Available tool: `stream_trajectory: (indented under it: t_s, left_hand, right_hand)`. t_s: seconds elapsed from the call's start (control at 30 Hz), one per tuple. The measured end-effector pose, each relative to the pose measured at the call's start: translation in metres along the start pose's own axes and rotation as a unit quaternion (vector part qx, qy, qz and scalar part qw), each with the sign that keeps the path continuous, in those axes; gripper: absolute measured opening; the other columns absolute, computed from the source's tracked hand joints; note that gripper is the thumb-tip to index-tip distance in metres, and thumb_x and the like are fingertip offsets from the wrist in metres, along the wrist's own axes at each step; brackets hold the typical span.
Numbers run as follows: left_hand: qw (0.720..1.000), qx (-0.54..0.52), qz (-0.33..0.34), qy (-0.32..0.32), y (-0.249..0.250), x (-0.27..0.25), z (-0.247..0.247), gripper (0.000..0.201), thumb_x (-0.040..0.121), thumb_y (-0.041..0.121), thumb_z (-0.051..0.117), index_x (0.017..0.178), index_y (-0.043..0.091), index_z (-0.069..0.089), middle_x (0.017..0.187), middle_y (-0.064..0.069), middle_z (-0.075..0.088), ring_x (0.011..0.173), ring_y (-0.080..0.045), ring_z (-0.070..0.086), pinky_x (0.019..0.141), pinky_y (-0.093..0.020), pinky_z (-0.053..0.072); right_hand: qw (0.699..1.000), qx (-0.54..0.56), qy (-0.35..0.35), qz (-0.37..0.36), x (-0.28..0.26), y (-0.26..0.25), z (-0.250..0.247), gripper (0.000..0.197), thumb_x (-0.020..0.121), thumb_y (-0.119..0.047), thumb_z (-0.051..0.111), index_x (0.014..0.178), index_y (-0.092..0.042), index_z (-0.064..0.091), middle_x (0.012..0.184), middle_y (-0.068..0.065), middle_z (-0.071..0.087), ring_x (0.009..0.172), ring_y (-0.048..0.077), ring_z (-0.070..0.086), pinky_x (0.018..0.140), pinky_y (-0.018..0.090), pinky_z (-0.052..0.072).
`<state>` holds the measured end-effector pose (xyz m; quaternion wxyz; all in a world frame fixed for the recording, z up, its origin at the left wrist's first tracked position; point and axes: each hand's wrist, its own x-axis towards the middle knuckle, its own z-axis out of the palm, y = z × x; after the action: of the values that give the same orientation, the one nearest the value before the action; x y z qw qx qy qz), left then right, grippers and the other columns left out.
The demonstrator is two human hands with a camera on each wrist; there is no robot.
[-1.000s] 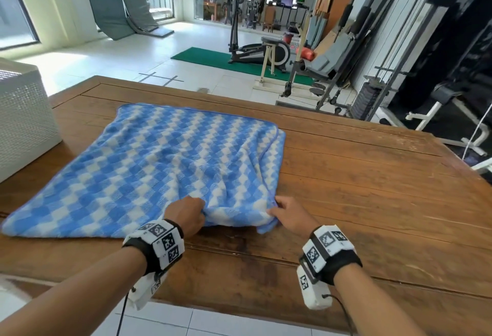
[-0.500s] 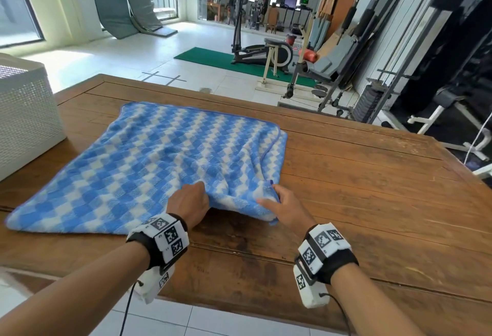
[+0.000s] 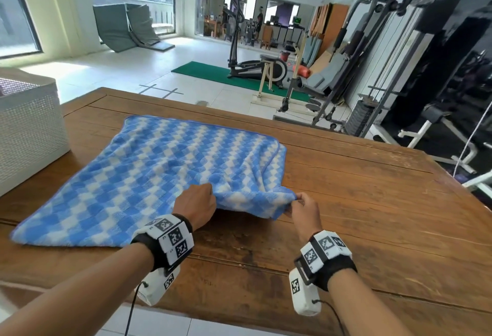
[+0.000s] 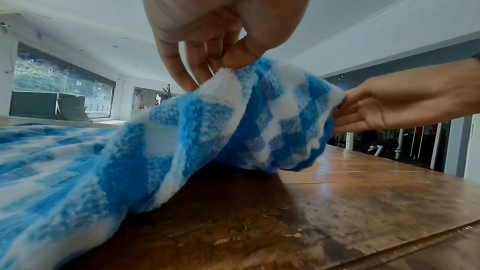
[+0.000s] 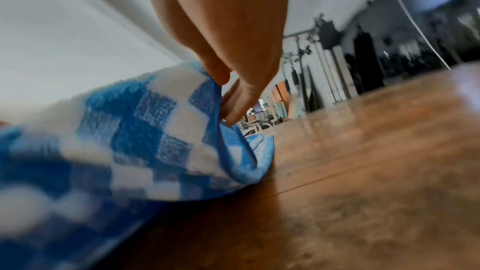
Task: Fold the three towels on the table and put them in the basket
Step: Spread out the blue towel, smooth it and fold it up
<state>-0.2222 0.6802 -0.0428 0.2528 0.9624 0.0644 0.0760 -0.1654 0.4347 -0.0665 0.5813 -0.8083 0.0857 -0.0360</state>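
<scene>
A blue and white checked towel (image 3: 149, 175) lies spread on the wooden table (image 3: 359, 202), doubled along its right edge. My left hand (image 3: 197, 202) pinches the towel's near edge (image 4: 228, 81) between thumb and fingers and holds it off the wood. My right hand (image 3: 303, 205) pinches the near right corner (image 5: 207, 98), also raised. The white woven basket (image 3: 26, 127) stands at the table's left end. Only this one towel is in view.
The right half of the table (image 3: 386, 215) is bare wood. Beyond the far edge stand gym machines (image 3: 372, 69), an elliptical trainer (image 3: 253, 63) on a green mat and folded grey mats (image 3: 127, 26) by the window.
Both hands have closed on the towel's near right edge and lifted it off the table; a second ago they were pressing it down flat.
</scene>
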Motion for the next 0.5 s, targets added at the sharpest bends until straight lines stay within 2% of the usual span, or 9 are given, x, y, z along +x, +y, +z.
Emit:
stream_trajectory:
  t_s: [0.03, 0.1, 0.17, 0.23, 0.27, 0.3, 0.37, 0.43, 0.5]
  left_hand:
    - [1.000, 0.006, 0.003, -0.012, -0.002, -0.001, 0.001, 0.023, 0.093, 0.016, 0.039, 0.070, 0.011, 0.038, 0.071, -0.007, 0.050, 0.062, -0.024, 0.044, 0.055, -0.032, 0.029]
    - [0.999, 0.025, 0.000, -0.029, -0.007, -0.004, 0.004, 0.027, 0.092, 0.014, 0.039, 0.066, 0.012, 0.035, 0.066, -0.004, 0.044, 0.059, -0.021, 0.039, 0.053, -0.031, 0.027]
    - [0.999, 0.034, -0.006, -0.035, -0.015, -0.005, 0.004, 0.027, 0.091, 0.012, 0.038, 0.065, 0.012, 0.033, 0.063, -0.004, 0.041, 0.057, -0.022, 0.038, 0.054, -0.030, 0.027]
    - [0.998, 0.046, -0.011, -0.043, -0.021, -0.005, 0.002, 0.024, 0.090, 0.011, 0.039, 0.067, 0.012, 0.033, 0.063, -0.005, 0.041, 0.056, -0.023, 0.039, 0.054, -0.029, 0.029]
    - [0.997, 0.058, -0.009, -0.051, -0.022, -0.006, 0.001, 0.024, 0.090, 0.011, 0.039, 0.067, 0.011, 0.034, 0.064, -0.004, 0.041, 0.056, -0.022, 0.039, 0.052, -0.029, 0.028]
    - [0.996, 0.072, -0.002, -0.061, -0.023, -0.007, 0.001, 0.025, 0.091, 0.012, 0.039, 0.067, 0.011, 0.033, 0.065, -0.004, 0.040, 0.056, -0.021, 0.038, 0.051, -0.029, 0.027]
    - [0.991, 0.089, 0.015, -0.096, -0.025, -0.010, 0.004, 0.029, 0.092, 0.013, 0.038, 0.064, 0.012, 0.032, 0.068, -0.005, 0.042, 0.061, -0.025, 0.044, 0.053, -0.029, 0.029]
    - [0.980, 0.106, 0.037, -0.167, -0.030, -0.012, 0.009, 0.025, 0.091, 0.012, 0.039, 0.066, 0.009, 0.042, 0.077, -0.012, 0.052, 0.074, -0.031, 0.054, 0.061, -0.031, 0.037]
    - [0.955, 0.113, 0.064, -0.267, -0.034, -0.016, 0.015, 0.023, 0.087, 0.008, 0.040, 0.064, 0.012, 0.041, 0.073, -0.011, 0.045, 0.068, -0.030, 0.047, 0.062, -0.032, 0.034]
  right_hand:
    - [0.998, 0.052, -0.006, 0.020, -0.001, -0.004, 0.002, 0.024, 0.084, -0.003, 0.043, 0.077, -0.016, 0.061, 0.088, 0.014, 0.069, 0.091, 0.035, 0.066, 0.085, 0.053, 0.054]
    - [0.997, 0.076, -0.011, 0.012, -0.007, -0.016, 0.006, 0.023, 0.086, -0.006, 0.042, 0.078, -0.015, 0.061, 0.087, 0.011, 0.068, 0.087, 0.031, 0.065, 0.081, 0.046, 0.056]
    - [0.996, -0.031, -0.033, -0.078, -0.013, -0.029, 0.001, 0.020, 0.089, -0.006, 0.043, 0.075, -0.013, 0.055, 0.075, 0.005, 0.060, 0.074, 0.023, 0.057, 0.066, 0.033, 0.046]
    - [0.957, -0.205, -0.093, -0.183, -0.018, -0.035, -0.003, 0.016, 0.092, -0.007, 0.045, 0.077, -0.009, 0.050, 0.071, 0.008, 0.054, 0.067, 0.025, 0.050, 0.059, 0.034, 0.036]
    - [0.935, -0.258, -0.120, -0.212, -0.020, -0.036, -0.005, 0.014, 0.093, -0.008, 0.045, 0.080, -0.006, 0.050, 0.074, 0.012, 0.056, 0.069, 0.028, 0.051, 0.060, 0.037, 0.037]
    - [0.925, -0.280, -0.139, -0.217, -0.019, -0.035, -0.006, 0.013, 0.094, -0.009, 0.044, 0.084, -0.005, 0.051, 0.079, 0.014, 0.058, 0.072, 0.029, 0.054, 0.062, 0.038, 0.039]
    - [0.940, -0.248, -0.145, -0.183, -0.018, -0.032, -0.007, 0.015, 0.096, -0.012, 0.043, 0.087, -0.009, 0.054, 0.083, 0.008, 0.060, 0.073, 0.021, 0.054, 0.062, 0.032, 0.040]
    - [0.957, -0.206, -0.152, -0.139, -0.020, -0.027, -0.006, 0.023, 0.099, -0.020, 0.045, 0.078, -0.014, 0.053, 0.075, 0.000, 0.054, 0.068, 0.014, 0.049, 0.059, 0.025, 0.035]
    - [0.950, -0.216, -0.194, -0.118, -0.025, -0.018, -0.004, 0.039, 0.098, -0.038, 0.047, 0.065, -0.017, 0.043, 0.062, 0.000, 0.040, 0.058, 0.012, 0.039, 0.053, 0.025, 0.027]
